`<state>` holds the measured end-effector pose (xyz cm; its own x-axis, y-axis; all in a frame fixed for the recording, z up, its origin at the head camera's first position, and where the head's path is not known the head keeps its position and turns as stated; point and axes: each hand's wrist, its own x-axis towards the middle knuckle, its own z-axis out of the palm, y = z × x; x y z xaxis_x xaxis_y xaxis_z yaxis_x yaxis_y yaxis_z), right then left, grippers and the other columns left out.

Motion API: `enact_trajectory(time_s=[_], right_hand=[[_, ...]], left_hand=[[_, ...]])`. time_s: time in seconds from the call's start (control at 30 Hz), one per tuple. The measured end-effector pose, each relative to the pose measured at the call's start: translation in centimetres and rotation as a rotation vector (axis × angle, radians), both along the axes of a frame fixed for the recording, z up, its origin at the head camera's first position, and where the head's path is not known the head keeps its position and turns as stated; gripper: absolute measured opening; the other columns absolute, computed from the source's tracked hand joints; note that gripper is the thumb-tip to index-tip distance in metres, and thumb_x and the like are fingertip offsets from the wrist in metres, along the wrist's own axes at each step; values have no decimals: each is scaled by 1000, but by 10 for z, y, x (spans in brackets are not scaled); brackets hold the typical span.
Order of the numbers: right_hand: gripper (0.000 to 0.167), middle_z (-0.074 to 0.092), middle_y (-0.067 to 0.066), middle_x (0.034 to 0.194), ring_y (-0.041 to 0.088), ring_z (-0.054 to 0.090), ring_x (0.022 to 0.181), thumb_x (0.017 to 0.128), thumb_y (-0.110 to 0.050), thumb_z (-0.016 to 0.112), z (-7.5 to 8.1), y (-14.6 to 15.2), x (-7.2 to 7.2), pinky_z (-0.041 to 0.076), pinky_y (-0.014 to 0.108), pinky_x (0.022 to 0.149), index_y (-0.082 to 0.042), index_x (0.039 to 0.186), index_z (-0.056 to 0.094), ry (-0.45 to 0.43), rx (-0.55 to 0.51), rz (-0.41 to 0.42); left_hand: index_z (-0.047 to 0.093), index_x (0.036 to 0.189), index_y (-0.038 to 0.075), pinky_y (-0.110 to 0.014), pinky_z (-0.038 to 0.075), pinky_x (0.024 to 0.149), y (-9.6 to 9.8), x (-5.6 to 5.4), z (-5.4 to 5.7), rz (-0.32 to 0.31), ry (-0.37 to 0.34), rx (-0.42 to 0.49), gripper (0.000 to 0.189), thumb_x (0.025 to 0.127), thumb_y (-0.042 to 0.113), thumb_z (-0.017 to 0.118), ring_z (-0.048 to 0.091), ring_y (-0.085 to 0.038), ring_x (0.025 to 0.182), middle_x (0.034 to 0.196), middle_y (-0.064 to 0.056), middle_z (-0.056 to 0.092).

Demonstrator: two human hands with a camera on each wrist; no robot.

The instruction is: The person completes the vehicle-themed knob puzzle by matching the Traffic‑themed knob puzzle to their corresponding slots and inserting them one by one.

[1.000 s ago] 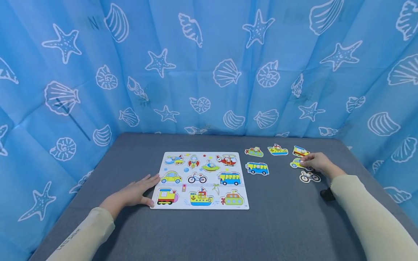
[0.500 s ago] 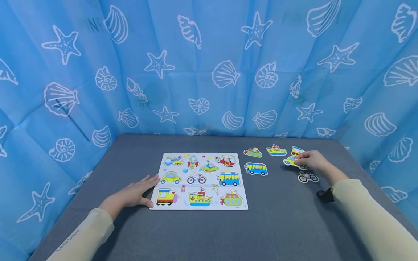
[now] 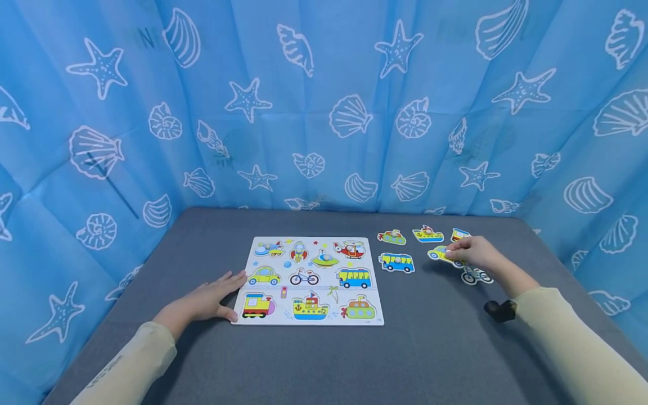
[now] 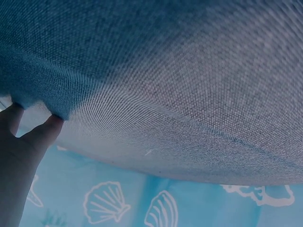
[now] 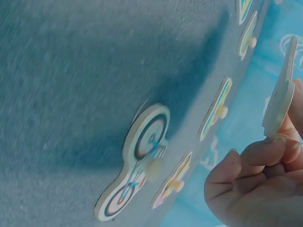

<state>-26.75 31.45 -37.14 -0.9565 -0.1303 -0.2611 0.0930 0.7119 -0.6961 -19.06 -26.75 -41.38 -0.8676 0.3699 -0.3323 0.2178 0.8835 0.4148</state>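
My right hand pinches a yellow car puzzle piece by its knob; in the right wrist view the car piece is seen edge-on, lifted off the table. Just below that hand lies the bicycle piece, with the train piece behind the fingers. My left hand rests at the left edge of the white puzzle board, fingers spread and thumb at the lower corner. On the board sit plane, rocket, saucer and helicopter pieces with knobs; the printed car picture is near the left fingertips.
Right of the board lie a bus piece, a submarine piece and a ship piece. A grey cloth covers the table. Behind hangs a blue curtain with white shell prints.
My right hand has lifted the car piece from its spot above the bicycle and moved it a little left. The left hand stays at the board's edge.
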Motion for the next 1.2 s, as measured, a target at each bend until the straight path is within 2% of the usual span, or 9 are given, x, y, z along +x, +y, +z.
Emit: enact_trajectory(time_s=[0.43,0.87,1.2], right_hand=[[28,59,6,89,20,50,78,94,-17,66,-1,-23,7,46,36,66,8,107,65,29,-23,40],[24,59,1,81,18,49,76,94,-14,66,2,-50,15,44,36,67,8,103,66,41,-69,141],[18,59,1,78,17,49,75,93,-13,66,4,-71,14,44,34,66,5,98,66,64,-75,183]], left_hand=[[23,154,8,-72,13,105,0,-1,1,-12,0,5,105,75,51,77,10,-44,144,159,-17,19],[23,154,7,-71,14,105,0,1,0,-2,0,-7,105,74,49,78,12,-43,144,158,-19,20],[23,154,7,-71,14,105,0,0,3,-8,3,-3,105,75,49,77,12,-43,144,159,-18,20]])
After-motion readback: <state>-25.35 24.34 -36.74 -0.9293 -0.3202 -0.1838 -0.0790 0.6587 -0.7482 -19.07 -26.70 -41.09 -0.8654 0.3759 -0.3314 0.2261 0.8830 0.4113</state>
